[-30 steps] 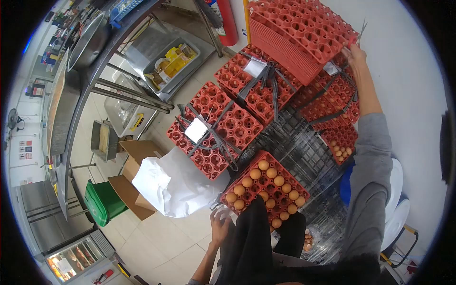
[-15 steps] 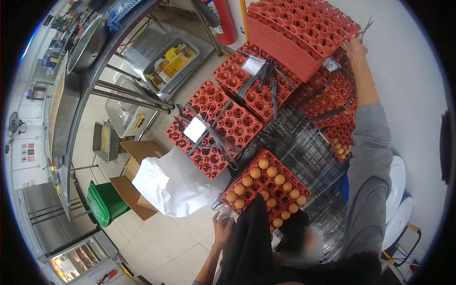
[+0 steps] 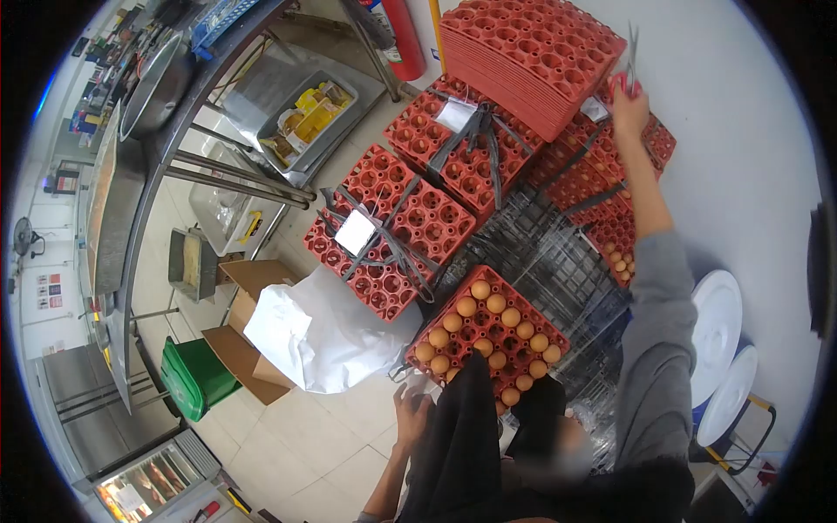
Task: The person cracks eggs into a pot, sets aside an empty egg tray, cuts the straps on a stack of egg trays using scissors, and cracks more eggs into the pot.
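Observation:
My right hand (image 3: 630,113) is closed round the red handles of a pair of scissors (image 3: 631,59), blades pointing up. It is beside a tall stack of nested red egg trays (image 3: 532,44) and above strapped red trays (image 3: 593,166) with a white label. My left hand (image 3: 413,414) hangs low by my knee, fingers loosely bent and apart, with nothing visible in it. Close to it is a red tray (image 3: 471,327) partly filled with brown eggs (image 3: 496,303). A black-strapped tray stack (image 3: 397,205) and another strapped stack (image 3: 514,179) lie farther off, each with a white label.
A white plastic bag (image 3: 327,336) and an open cardboard box (image 3: 253,366) lie left of the trays. A green bin (image 3: 193,375) stands farther left. A metal table (image 3: 174,122) and a fire extinguisher (image 3: 401,39) are at the back. White round lids (image 3: 719,318) lean at the right wall.
My right hand has moved left along the tray stack, and the scissors now stand more upright with their red handles in sight. My left hand has hardly moved.

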